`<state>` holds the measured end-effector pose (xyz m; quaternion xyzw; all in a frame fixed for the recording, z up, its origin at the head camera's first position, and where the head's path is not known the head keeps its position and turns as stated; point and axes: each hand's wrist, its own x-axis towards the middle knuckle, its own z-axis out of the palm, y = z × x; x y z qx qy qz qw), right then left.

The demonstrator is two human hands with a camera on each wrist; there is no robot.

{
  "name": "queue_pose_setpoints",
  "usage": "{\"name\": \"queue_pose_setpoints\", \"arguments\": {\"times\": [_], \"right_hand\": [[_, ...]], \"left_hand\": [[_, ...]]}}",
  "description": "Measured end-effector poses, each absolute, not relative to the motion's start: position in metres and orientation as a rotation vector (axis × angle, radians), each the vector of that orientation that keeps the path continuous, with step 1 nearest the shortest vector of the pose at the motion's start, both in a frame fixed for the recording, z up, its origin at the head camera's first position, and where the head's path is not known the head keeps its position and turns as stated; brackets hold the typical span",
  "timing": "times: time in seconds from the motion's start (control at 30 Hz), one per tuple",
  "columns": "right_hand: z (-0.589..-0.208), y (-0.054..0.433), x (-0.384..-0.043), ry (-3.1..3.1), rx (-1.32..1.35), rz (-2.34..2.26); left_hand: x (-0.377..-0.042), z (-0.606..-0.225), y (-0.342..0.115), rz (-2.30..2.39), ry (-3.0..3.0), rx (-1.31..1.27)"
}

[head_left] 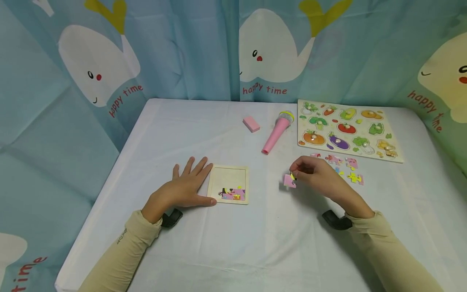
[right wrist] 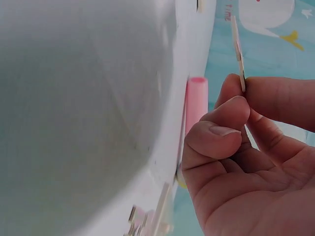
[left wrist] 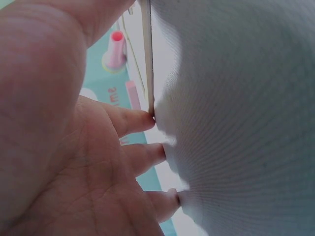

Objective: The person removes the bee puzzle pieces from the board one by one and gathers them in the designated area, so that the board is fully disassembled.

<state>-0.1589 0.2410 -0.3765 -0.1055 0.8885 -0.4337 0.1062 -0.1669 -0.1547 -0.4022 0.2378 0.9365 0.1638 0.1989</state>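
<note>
My left hand point(head_left: 186, 188) lies spread on the table, its thumb and index finger at the left edge of a square wooden puzzle tray point(head_left: 227, 176). Several joined pink puzzle pieces point(head_left: 233, 194) fill the tray's lower right part; bare wood shows above them. In the left wrist view the tray's thin edge point(left wrist: 148, 59) meets a fingertip. My right hand point(head_left: 321, 176) pinches a pink and yellow puzzle piece point(head_left: 289, 181) between thumb and index finger, to the right of the tray. The right wrist view shows this piece point(right wrist: 236, 42) edge-on, raised above the tablecloth.
Loose puzzle pieces point(head_left: 352, 163) lie beyond the right hand, partly hidden by it. Behind them sits a vegetable peg board point(head_left: 392, 136). A pink toy microphone point(head_left: 273, 136) and a pink block point(head_left: 251, 124) lie toward the back. A whale-print curtain point(head_left: 204, 52) hangs behind the white-covered table point(head_left: 233, 243).
</note>
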Motion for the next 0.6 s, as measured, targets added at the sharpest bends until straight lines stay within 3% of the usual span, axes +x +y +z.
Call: {"name": "queue_pose_setpoints", "arguments": {"times": [0.6], "right_hand": [[-0.37,0.287,-0.152,2.753,-0.197,-1.169]], "left_hand": [[-0.166,-0.4,-0.155,0.477,2.613,0.664]]}}
